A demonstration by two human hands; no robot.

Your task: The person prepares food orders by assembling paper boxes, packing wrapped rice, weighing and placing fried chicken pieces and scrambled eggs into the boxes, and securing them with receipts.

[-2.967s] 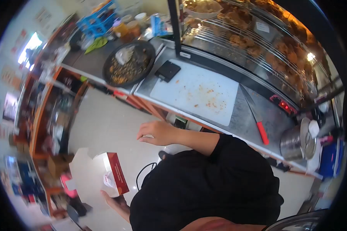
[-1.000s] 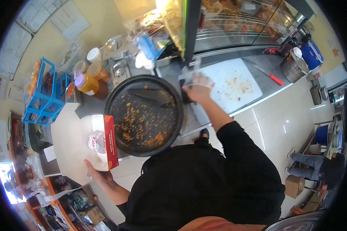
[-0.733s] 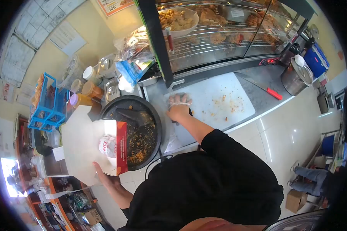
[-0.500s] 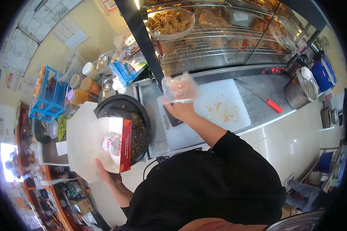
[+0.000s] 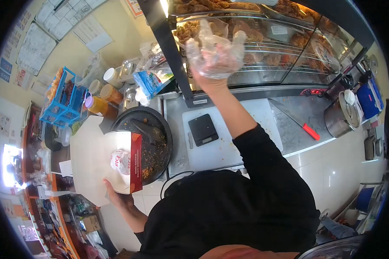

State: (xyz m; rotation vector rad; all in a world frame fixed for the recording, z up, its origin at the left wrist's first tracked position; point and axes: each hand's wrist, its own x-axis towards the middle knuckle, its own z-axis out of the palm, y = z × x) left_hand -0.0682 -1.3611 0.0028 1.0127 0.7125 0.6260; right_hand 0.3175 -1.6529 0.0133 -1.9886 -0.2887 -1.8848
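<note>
Probably light and bendable, the carton (image 5: 100, 159) left of centre is best held at its lower edge, where the left hand (image 5: 118, 198) grips, while the right hand (image 5: 215, 57) spreads open, upper centre.

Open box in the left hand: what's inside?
A wrapped bundle marked RICE lies inside the open box. Its contents, and the box floor directly beneath it, are covered and cannot be seen.

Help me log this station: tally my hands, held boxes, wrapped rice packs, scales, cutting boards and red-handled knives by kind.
Hands: 2 (left hand, right hand)
Held box: 1
Wrapped rice pack: 1
Scale: 1
Cutting board: 1
Red-handled knife: 1
Total: 7
</note>
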